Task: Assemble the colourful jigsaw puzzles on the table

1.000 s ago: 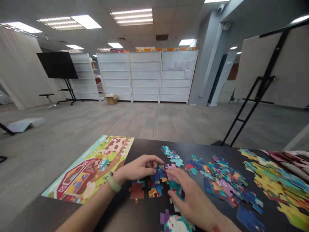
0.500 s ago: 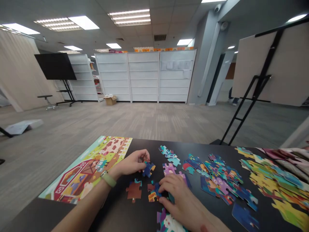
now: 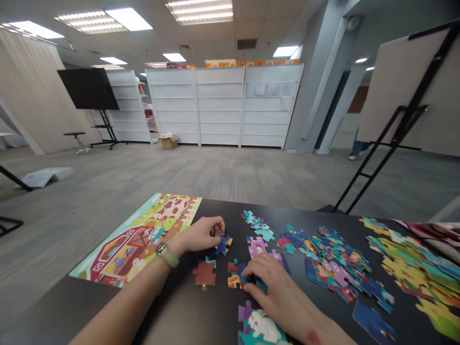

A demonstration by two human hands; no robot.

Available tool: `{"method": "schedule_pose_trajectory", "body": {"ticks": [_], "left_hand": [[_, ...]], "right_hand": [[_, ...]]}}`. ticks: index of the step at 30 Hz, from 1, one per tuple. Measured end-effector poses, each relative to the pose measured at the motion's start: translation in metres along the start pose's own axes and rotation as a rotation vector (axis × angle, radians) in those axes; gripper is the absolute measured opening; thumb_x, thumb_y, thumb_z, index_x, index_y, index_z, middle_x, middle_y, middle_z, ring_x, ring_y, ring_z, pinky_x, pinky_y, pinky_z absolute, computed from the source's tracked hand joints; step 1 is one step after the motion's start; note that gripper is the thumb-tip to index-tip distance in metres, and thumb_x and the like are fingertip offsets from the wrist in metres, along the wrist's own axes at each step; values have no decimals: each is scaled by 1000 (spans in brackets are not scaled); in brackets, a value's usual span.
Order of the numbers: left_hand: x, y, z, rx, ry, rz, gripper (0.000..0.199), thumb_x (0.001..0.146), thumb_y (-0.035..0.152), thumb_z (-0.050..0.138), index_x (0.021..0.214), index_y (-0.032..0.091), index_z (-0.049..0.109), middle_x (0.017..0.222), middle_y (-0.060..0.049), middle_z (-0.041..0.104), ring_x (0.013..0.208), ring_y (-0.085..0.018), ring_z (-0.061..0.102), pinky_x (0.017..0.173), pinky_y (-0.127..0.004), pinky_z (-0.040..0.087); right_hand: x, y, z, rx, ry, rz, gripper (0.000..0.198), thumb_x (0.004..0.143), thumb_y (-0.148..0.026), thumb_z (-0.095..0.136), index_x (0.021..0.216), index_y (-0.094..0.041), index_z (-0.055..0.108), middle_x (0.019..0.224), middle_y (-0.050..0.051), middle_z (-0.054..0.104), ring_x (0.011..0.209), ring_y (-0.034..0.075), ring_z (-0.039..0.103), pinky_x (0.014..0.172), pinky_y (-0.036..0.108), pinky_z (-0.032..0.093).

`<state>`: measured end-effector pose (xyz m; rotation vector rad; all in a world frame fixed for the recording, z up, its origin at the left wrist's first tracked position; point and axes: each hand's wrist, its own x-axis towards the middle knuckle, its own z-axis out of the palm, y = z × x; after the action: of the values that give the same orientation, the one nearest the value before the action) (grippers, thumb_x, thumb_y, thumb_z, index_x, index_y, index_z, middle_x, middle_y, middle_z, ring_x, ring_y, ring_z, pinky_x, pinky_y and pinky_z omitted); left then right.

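Note:
My left hand (image 3: 201, 234), a watch on its wrist, pinches a dark blue puzzle piece (image 3: 224, 244) with a yellow patch, just above or on the black table. The curled fingers hide part of that piece. My right hand (image 3: 269, 280) lies low, thumb and fingers closed at the right edge of a blue and orange puzzle piece (image 3: 235, 277). A brown puzzle piece (image 3: 204, 274) rests between the two arms. Purple pieces (image 3: 257, 245) lie just beyond my right hand, and a white rabbit piece (image 3: 264, 326) is nearer me, partly covered by the wrist.
A farm picture sheet (image 3: 136, 239) lies at the left of the black table (image 3: 187, 311). Heaped blue and purple pieces (image 3: 336, 268) are to the right, with yellow-green pieces (image 3: 413, 268) beyond. Several light-blue pieces (image 3: 257, 224) sit near the far edge. An easel (image 3: 391, 139) stands behind.
The camera view has tilted down and turned slightly left, so everything appears shifted. Both hands keep nearly the same places; the left-hand piece is turned a little.

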<state>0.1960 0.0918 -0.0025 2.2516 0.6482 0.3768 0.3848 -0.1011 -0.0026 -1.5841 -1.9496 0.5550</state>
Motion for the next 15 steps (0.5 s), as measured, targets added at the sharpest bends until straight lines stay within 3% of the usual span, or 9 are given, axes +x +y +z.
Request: {"method": "schedule_pose_trajectory", "body": {"ticks": [7, 15], "left_hand": [[0, 1, 1, 85, 59, -11, 12, 75, 17, 59, 86, 21, 58, 66, 6, 55, 60, -13, 52, 56, -23, 35], [2, -9, -6, -56, -28, -20, 13, 79, 30, 66, 84, 18, 61, 75, 2, 64, 69, -15, 59, 63, -24, 45]], "right_hand": [[0, -2, -4, -35, 55, -9, 16, 89, -10, 57, 98, -21, 65, 101, 5, 65, 103, 23, 58, 96, 40, 45], [-3, 3, -7, -47, 126, -12, 34, 80, 0, 48, 101, -21, 64, 106, 7, 63, 109, 25, 56, 98, 44, 45]]}}
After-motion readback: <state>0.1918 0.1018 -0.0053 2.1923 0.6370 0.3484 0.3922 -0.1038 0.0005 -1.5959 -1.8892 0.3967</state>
